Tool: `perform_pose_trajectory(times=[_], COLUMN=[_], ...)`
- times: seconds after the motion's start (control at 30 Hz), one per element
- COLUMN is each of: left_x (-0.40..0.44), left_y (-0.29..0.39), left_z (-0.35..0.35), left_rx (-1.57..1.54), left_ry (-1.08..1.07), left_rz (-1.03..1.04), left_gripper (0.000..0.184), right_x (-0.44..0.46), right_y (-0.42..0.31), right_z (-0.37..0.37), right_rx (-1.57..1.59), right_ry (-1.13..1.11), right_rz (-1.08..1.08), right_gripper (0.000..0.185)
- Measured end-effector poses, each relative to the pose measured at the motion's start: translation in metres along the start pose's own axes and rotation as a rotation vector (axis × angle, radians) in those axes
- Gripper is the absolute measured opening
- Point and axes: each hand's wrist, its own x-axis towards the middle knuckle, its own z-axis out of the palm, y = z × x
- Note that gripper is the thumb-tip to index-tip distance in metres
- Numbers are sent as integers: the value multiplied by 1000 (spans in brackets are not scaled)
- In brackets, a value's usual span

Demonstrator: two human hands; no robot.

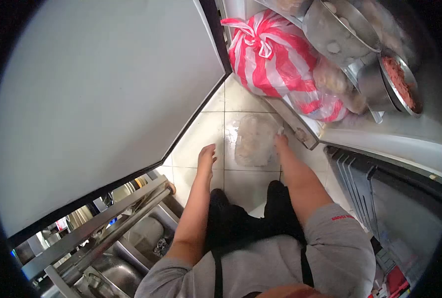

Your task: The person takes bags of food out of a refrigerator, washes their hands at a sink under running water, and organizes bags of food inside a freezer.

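Observation:
A clear plastic bag (253,143) with pale contents, possibly frosted, is in front of my feet, over the tiled floor; I cannot tell whether it rests there or hangs just above. My right hand (281,142) is closed at the bag's right edge, where a bit of plastic shows by the fingers. To the left of the bag, apart from it, my left hand (207,155) has its fingers loosely bent and holds nothing. What exactly the bag contains is too blurred to make out.
A large white door (106,89) stands open on the left. Inside the fridge at right are a red-and-white striped bag (273,54), a metal pot (337,37) and a container of reddish minced food (400,84). Metal shelving (97,228) stands lower left.

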Motion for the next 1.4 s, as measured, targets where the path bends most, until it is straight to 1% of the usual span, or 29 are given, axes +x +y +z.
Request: perform_pose_trajectory(times=[0.03, 0.07, 0.1, 0.13, 0.17, 0.2, 0.23, 0.27, 0.33, 0.37, 0.4, 0.43, 0.47, 0.5, 0.53, 0.57, 0.67, 0.7, 0.77, 0.87, 0.9, 0.97, 1.13, 1.17, 1.2, 1.23, 1.3, 1.33, 1.4], left_x=[21, 38, 55, 88, 71, 75, 69, 68, 68, 61, 59, 64, 65, 56, 46, 37, 22, 18, -7, 37, 54, 76, 84, 82, 73, 80, 93, 91, 102], left_y=[7, 17, 30, 42, 78, 104, 131, 143, 165, 174, 176, 180, 194, 208, 219, 230, 270, 280, 286, 239, 215, 194, 189, 191, 192, 188, 179, 172, 163], left_z=[15, 33, 55, 81, 116, 146, 168, 190, 206, 211, 211, 210, 206, 208, 213, 218, 244, 250, 233, 203, 205, 223, 264, 266, 267, 276, 291, 290, 300], left_rx=[43, 129, 255, 384, 392, 403, 468, 472, 756, 890, 704, 510, 393, 238, 122, 3, 53, 40, -89, 405, 656, 591, 679, 675, 700, 744, 833, 982, 943], left_ry=[-73, -120, -176, -145, -52, 21, 25, 201, 136, 116, 167, 210, 118, 67, -15, -96, -97, -185, -444, 26, 154, 16, 214, 241, 223, 324, 533, 499, 613], left_rz=[-48, 42, 258, 480, 773, 1145, 1235, 1334, 1034, 878, 982, 1090, 1008, 1045, 983, 912, 1012, 1108, 1114, 1718, 1765, 1754, 1647, 1641, 1580, 1618, 1677, 1602, 1664], left_gripper=[41, 38, 39, 50, 62, 75, 86, 69, 54, 48, 44, 44, 42, 38, 37, 36, 36, 38, 42, 58, 73, 79, 79, 79, 66, 61, 51, 41, 39], right_x=[14, 25, 35, 41, 48, 46, 49, 52, 52, 40, 26, 4, -28, -53, -69, -74, -57, -78, -96, -59, -56, -59, -36, -54, -73, -111, -114, -111, -101], right_y=[-9, -22, -35, -50, -63, -83, -98, -112, -142, -157, -178, -201, -211, -220, -233, -241, -257, -261, -276, -287, -294, -291, -267, -258, -249, -237, -236, -239, -254], right_z=[-8, -15, -19, -22, -19, -9, 4, 15, 25, 25, 15, 4, -8, -27, -51, -71, -129, -160, -200, -204, -209, -212, -211, -207, -204, -191, -155, -157, -171], right_rx=[-278, -479, -556, -532, -435, -144, 148, 436, 959, 1179, 1391, 1487, 1571, 1653, 1788, 1791, 1494, 1394, 1431, 1191, 1168, 1106, 1072, 955, 835, 610, 526, 408, 166], right_ry=[-66, -119, -139, -136, -87, -95, -142, -201, -333, -385, -442, -395, -344, -300, -369, -259, 33, 111, 305, 508, 490, 452, 474, 482, 489, 494, 1117, 1130, 1154], right_rz=[-129, -259, -370, -471, -583, -538, -569, -602, -718, -694, -682, -652, -609, -553, -675, -653, -779, -806, -880, -918, -890, -799, -919, -875, -834, -721, -1004, -1008, -1019], right_gripper=[74, 77, 80, 83, 89, 87, 83, 79, 72, 69, 67, 65, 63, 62, 52, 54, 59, 61, 68, 71, 68, 64, 57, 56, 55, 54, 44, 43, 41])
